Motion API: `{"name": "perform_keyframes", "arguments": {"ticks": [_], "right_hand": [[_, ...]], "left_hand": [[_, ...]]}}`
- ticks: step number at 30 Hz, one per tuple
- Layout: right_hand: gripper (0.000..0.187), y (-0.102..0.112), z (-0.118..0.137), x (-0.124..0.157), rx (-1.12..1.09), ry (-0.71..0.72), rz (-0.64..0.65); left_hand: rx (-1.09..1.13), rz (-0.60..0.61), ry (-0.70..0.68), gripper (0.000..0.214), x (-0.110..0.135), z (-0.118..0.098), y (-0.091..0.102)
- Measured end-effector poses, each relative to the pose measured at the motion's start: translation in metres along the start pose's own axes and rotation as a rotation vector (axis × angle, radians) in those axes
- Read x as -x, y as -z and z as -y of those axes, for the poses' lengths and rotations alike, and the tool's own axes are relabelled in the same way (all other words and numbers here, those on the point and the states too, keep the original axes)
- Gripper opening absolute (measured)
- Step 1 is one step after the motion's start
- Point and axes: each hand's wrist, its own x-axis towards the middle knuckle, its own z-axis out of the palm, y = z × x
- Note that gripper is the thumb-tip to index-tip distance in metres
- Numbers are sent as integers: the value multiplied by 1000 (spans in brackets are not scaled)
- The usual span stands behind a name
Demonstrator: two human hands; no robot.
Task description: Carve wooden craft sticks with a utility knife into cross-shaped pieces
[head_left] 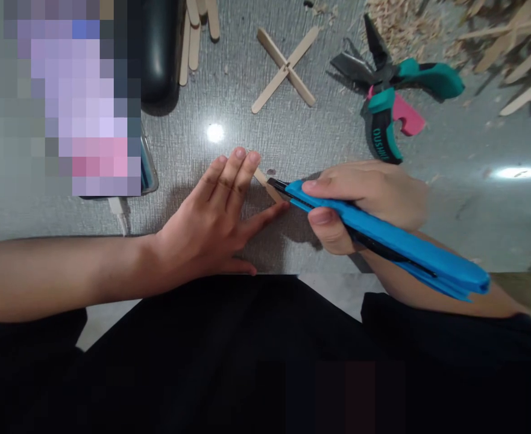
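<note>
My right hand is wrapped round a blue utility knife, thumb and index finger along its body. The knife's dark blade points left and meets a thin wooden craft stick on the table. My left hand lies palm down, pinning that stick against the tabletop. One fingertip presses near its upper end and another near its lower end; part of the stick is hidden beneath the fingers. Beyond the hands, two craft sticks joined into a cross lie on the table.
Teal-handled pliers lie beyond my right hand, over a pink piece. Wood shavings and joined sticks cover the far right. Loose sticks lie beside a black object. A cabled device, mostly blurred, stands left.
</note>
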Motion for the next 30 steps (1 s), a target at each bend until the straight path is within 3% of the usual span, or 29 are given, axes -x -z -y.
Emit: {"name": "perform_keyframes", "arguments": {"ticks": [3, 5, 9, 15, 19, 24, 30], "right_hand": [[19, -6, -2, 0, 0, 168, -109], [20, -9, -3, 1, 9, 151, -124], [17, -8, -3, -2, 7, 160, -118], [11, 2, 1, -16, 66, 306, 4], [20, 6, 5, -19, 58, 260, 31], [22, 7, 7, -24, 5, 268, 155], [24, -1, 6, -25, -45, 254, 115]], "left_hand": [[8, -8, 3, 124, 1, 0, 0], [17, -2, 14, 122, 1, -1, 0], [13, 10, 13, 121, 2, -1, 2], [-4, -39, 6, 122, 2, -2, -1], [-7, -64, 0, 125, 3, -2, -3], [-17, -38, 5, 130, 2, -3, 0], [-22, -16, 3, 127, 1, -3, 0]]}}
